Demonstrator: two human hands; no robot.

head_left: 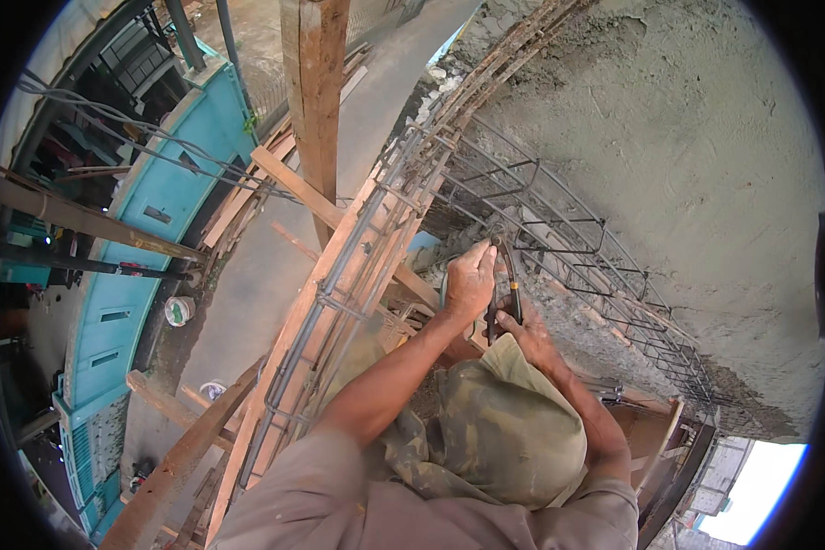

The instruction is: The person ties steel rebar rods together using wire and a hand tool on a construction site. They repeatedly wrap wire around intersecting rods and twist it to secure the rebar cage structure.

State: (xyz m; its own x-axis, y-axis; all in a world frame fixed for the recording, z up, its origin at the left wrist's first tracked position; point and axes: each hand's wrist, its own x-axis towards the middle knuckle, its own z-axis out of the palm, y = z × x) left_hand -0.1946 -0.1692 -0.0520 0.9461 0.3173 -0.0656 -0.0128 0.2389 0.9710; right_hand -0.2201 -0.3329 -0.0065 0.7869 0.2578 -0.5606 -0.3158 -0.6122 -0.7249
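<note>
My right hand (530, 337) is closed around the lower handles of dark pincers (513, 286), which have an orange band on one handle. The pincers' head points away from me, up beside my left hand (470, 282). My left hand is closed, its thumb and fingers pressed together right next to the pincers' jaws. Whatever is pinched in it is hidden. Just beyond both hands and to the right runs a steel rebar cage (601, 236) with square stirrups. A cloth with a camouflage pattern (486, 426) lies between my forearms, below the hands.
To the left, more rebar (325, 298) runs along a timber form board (289, 367). A wooden post (316, 110) stands at the far side. Rough cement wall (687, 137) fills the right. Far below are a street (247, 284), a turquoise wall (124, 302) and a bucket (180, 311); cables (156, 128) cross the left.
</note>
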